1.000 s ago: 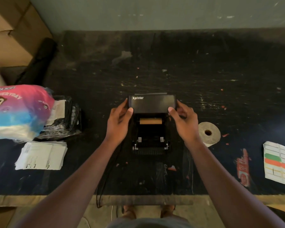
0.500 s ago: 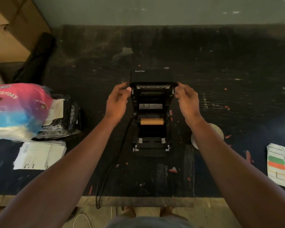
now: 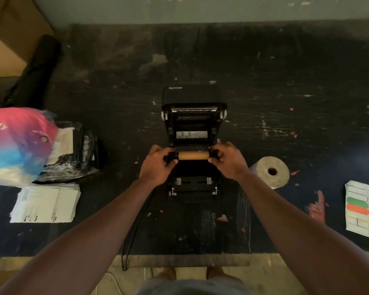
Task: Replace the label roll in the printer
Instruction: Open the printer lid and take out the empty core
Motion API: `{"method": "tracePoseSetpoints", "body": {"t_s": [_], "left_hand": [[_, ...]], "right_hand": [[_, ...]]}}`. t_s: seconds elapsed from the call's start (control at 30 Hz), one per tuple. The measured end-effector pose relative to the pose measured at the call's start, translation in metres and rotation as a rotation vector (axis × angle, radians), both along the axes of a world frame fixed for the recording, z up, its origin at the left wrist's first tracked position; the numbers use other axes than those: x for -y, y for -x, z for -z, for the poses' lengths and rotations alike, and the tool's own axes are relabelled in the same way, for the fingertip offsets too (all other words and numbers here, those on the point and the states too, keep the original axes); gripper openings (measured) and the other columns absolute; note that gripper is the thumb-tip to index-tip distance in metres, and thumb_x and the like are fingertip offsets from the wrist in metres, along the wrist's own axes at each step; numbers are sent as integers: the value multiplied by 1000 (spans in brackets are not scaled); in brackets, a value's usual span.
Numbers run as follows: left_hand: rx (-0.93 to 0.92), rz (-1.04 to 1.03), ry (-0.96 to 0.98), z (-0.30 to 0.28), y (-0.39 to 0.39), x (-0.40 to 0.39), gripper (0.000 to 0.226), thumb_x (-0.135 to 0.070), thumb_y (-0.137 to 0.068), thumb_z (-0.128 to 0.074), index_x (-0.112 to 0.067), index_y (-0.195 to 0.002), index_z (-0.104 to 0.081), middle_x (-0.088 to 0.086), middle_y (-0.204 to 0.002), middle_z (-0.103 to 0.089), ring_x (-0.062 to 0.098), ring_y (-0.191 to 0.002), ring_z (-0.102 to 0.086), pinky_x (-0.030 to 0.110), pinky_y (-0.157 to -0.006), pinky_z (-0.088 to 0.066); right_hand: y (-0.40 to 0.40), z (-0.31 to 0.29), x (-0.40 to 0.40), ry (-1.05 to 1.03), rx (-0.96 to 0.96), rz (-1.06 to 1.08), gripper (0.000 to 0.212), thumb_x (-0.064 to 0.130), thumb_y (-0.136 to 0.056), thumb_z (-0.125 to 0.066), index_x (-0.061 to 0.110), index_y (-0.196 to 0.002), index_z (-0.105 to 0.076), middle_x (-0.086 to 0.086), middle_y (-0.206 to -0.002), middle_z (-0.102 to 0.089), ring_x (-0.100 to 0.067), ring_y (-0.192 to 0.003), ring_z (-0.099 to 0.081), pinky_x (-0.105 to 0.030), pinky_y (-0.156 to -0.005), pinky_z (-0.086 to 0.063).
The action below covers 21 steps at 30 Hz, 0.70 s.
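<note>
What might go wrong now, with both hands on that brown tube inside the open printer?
1. The lid stands open right above the left hand and right hand; if it drops, it may pinch them.
2. The empty core is gripped only at its ends, so it could slip back into the printer.
3. The new label roll lies close by the right forearm, which might knock it away.
</note>
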<state>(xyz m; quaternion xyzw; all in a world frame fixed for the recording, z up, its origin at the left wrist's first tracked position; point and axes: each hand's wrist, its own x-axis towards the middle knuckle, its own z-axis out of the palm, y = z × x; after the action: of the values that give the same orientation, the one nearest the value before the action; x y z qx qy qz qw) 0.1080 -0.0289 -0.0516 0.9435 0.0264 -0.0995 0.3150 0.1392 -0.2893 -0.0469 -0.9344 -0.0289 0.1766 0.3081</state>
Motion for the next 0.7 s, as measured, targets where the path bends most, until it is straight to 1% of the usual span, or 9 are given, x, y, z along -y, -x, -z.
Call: {"method": "tracePoseSetpoints", "body": {"t_s": [0.13,0.2,0.3,0.33,0.37,0.43,0.53,0.63,0.7], "left_hand": [[7,21,44,0,-8,-3,38,-28,-91,-79,-25,-128,-70,-1,-120,-55,16,-91,-69,39,-90,-62],[22,1,131,-4,-10,-6,34,-26,-94,-77,-19,-127,-71,-1,-120,-58,14,-98,-69,32,-93,-59],[5,-72,309,-18,-15,-6,31,-25,-100,-70,-12,-128,-71,2,-118,-71,1,-97,-68,16,-92,-55],[-23,-108,391,-26,-14,-4,32,-26,-100,-69,-11,-129,-71,2,-116,-74,2,-97,-71,19,-93,-57],[-58,-156,495,-32,-13,-1,33,-27,-101,-68,-11,-130,-70,3,-115,-76,8,-98,-75,28,-95,-61],[-110,-250,657,-45,-2,9,35,-24,-100,-70,-12,-132,-69,4,-115,-76,15,-100,-79,38,-90,-65],[-108,-339,680,-51,26,30,38,-24,-93,-78,-16,-130,-71,3,-109,-79,15,-94,-81,36,-81,-66],[-211,-365,722,-42,56,51,28,-23,-90,-81,-17,-117,-76,9,-105,-80,20,-90,-82,41,-81,-67],[-288,-361,733,-32,74,61,23,-22,-90,-81,-18,-113,-77,12,-107,-80,23,-89,-82,43,-82,-67]], "right_hand": [[-5,0,3,-29,18,-22,41,31,-89,-82,24,-128,-70,-2,-128,-57,-21,-115,-64,-46,-106,-56],[-7,-4,5,-99,40,-9,39,33,-89,-82,22,-125,-72,-1,-125,-58,-17,-110,-65,-39,-102,-56],[-9,-22,6,-303,5,69,28,28,-94,-78,17,-120,-73,5,-115,-67,-8,-100,-69,-29,-95,-56],[-7,-29,6,-392,-23,101,24,27,-96,-76,16,-118,-73,5,-110,-72,-7,-97,-72,-28,-93,-58],[-2,-36,6,-472,-50,138,21,27,-98,-73,17,-117,-73,3,-108,-76,-10,-96,-76,-29,-91,-61],[11,-46,7,-584,-97,223,18,27,-100,-71,18,-115,-72,-4,-107,-78,-19,-97,-79,-33,-89,-65],[44,-50,17,-667,-150,333,22,28,-99,-71,12,-115,-74,-8,-106,-79,-23,-97,-80,-34,-86,-66],[84,-43,34,-701,-210,452,24,29,-98,-73,9,-109,-76,-14,-103,-80,-26,-94,-80,-33,-83,-66],[110,-32,49,-729,-261,506,25,29,-97,-73,7,-108,-77,-17,-101,-80,-27,-89,-79,-38,-85,-64]]}}
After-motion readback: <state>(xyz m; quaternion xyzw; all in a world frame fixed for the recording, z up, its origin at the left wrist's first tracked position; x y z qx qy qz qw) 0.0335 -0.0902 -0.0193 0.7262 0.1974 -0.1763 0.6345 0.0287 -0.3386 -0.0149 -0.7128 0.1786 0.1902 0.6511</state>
